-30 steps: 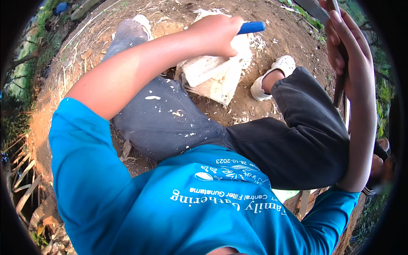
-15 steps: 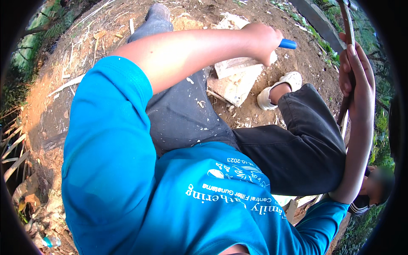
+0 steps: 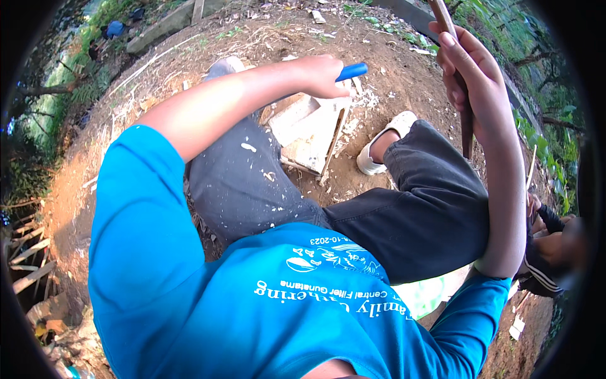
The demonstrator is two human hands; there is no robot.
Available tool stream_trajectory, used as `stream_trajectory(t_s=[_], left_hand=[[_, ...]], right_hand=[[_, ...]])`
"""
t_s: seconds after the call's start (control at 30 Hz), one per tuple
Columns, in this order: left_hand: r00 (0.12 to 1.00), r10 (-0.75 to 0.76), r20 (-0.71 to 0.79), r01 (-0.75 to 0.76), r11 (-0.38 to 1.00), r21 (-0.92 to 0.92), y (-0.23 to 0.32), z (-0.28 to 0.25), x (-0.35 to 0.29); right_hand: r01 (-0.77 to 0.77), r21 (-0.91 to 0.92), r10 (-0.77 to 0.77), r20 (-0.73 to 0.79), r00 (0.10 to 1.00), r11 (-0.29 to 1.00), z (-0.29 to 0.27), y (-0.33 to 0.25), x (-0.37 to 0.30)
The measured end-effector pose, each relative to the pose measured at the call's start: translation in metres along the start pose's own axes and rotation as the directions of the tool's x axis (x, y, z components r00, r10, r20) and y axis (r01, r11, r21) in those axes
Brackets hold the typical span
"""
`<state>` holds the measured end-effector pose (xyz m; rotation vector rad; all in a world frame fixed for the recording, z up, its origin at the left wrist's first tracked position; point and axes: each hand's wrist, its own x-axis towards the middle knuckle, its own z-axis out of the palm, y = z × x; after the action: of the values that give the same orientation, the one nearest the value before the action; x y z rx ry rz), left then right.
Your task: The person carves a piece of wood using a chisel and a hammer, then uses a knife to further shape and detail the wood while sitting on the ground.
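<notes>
My left hand (image 3: pixel 323 77) is closed around a blue handle (image 3: pixel 353 71), whose rounded end sticks out to the right. The tool's other end is mostly hidden behind my forearm, so I cannot tell its kind. Below that hand, a pale, roughly squared wooden block (image 3: pixel 309 142) lies on the ground between my legs. At the upper right my right hand (image 3: pixel 472 79) is raised, its fingers wrapped around a slim dark brown stick (image 3: pixel 466 126). The stick runs up past the picture's top edge, and its lower end points down beside my wrist.
Wood shavings (image 3: pixel 369 98) litter the dirt around the block. My right foot wears a cream clog (image 3: pixel 372 158). Another person (image 3: pixel 552 252) sits close by at the right. Concrete edging (image 3: pixel 161 28) and plants border the ground, and split wooden strips (image 3: pixel 31 265) lie far left.
Both hands now appear further left in the picture, as does the block, so my view has swung right and up. Each hand keeps its hold; more of the person at right shows.
</notes>
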<state>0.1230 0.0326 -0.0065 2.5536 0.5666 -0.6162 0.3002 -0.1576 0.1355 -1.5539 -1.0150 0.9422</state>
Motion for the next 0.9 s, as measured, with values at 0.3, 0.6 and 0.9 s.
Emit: stream_trajectory(t_s=[0.3,0.6,0.9], left_hand=[[0.887,0.349,-0.302,-0.436,0.848,-0.302,0.011,-0.053,-0.021],[0.91,0.26,-0.323,-0.384,0.821,-0.422,-0.016,-0.076,-0.019],[0.835,0.299,-0.461,-0.445,0.86,-0.248,-0.017,-0.057,-0.007]], right_hand=[[-0.045,-0.084,0.035,-0.121,0.992,0.995,-0.026,0.013,-0.007],[-0.115,-0.116,0.101,-0.113,0.988,0.987,-0.02,0.021,0.006],[-0.048,-0.187,0.032,-0.088,0.996,0.981,-0.005,0.022,0.013]])
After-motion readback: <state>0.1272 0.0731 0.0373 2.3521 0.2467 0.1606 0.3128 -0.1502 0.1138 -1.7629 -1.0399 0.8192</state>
